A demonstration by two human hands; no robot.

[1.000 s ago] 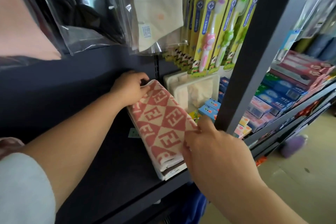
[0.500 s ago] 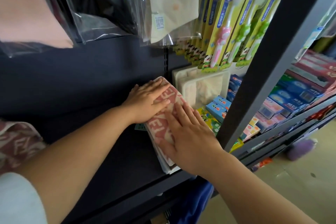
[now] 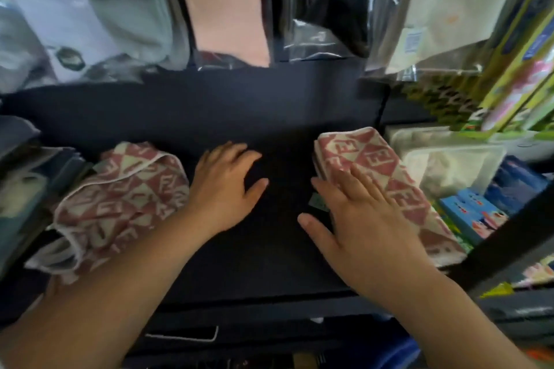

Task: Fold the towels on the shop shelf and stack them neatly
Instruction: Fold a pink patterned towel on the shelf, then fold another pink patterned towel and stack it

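Note:
A neat stack of folded pink-and-cream patterned towels (image 3: 386, 171) lies on the right of the dark shelf (image 3: 275, 249). My right hand (image 3: 356, 219) rests flat on the stack's left edge, fingers straight. A crumpled towel of the same pattern (image 3: 120, 204) sits in a heap on the left of the shelf. My left hand (image 3: 224, 186) hovers over the bare shelf between the two, fingers spread and holding nothing, its wrist beside the crumpled towel.
Bagged goods (image 3: 227, 3) hang above the shelf. Toothbrush packs (image 3: 515, 75) hang at the upper right. A clear plastic box (image 3: 449, 165) and blue boxes (image 3: 470, 213) stand right of the stack. A dark upright post (image 3: 515, 237) crosses the right side.
My left hand has left the folded stack and moved left over the bare shelf. The view has swung left, bringing the crumpled towel into sight. My right hand stays on the stack.

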